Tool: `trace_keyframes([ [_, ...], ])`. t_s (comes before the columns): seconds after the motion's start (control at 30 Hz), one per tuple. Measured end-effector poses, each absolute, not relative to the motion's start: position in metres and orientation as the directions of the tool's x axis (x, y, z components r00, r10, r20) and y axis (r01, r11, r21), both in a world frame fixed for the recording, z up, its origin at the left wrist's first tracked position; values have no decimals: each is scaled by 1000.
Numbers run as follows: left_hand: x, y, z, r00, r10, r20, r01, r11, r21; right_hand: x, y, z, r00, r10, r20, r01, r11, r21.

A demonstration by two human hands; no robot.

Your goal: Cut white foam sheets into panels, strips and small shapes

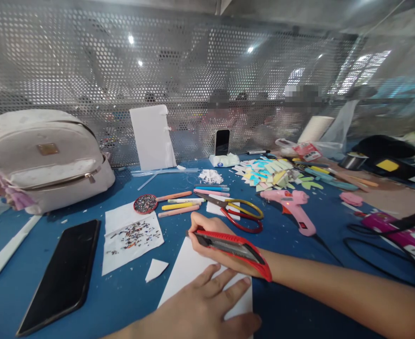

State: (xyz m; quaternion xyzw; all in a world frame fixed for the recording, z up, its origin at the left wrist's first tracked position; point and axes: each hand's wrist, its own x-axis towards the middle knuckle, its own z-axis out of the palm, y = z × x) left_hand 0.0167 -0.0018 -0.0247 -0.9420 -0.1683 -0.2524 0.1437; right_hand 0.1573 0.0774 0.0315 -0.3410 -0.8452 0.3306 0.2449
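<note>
Red cutter clamped in right hand; left hand spread flat on white sheet, blue surface beneath. Probably cutting step; blade contact unclear. Next stroke calls for steady sheet.

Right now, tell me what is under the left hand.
Under the left hand is a white sheet, which shows on either side of the hand. The hand covers part of it, so any marks there are hidden; what lies beneath the sheet cannot be seen.
</note>
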Motion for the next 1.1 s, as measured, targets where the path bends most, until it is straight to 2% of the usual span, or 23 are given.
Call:
trace_keyframes([
  [0.4,14,-2,-25,863,248,439,357,-916,-184,157,78,24,-638,731,243,398,583,-708],
  [1.1,17,-1,-23,821,234,522,360,-920,-154,165,75,28,-674,707,211,386,582,-716],
])
